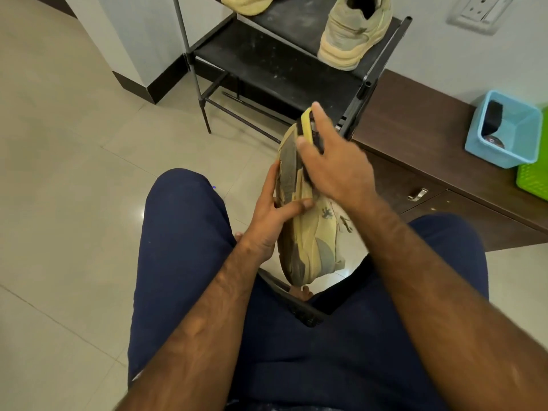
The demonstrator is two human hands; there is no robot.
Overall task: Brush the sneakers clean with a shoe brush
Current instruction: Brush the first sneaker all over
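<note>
A dusty beige sneaker [308,241] hangs on its side between my knees, sole turned to the left. My left hand [267,215] grips it at mid-length, thumb across the upper and fingers on the sole. My right hand [332,161] holds a yellow-backed shoe brush [308,126] against the sneaker's far end, near the toe. The brush bristles are mostly hidden behind my fingers. A second beige sneaker [353,31] stands on the black shoe rack [275,63], and part of a third shoe [246,2] shows at the top edge.
A dark wooden low cabinet [421,137] runs along the right wall. On it sit a blue plastic basket [504,129] and a green one [533,173]. Pale floor tiles [74,173] spread to the left. I sit on a dark stool [296,304].
</note>
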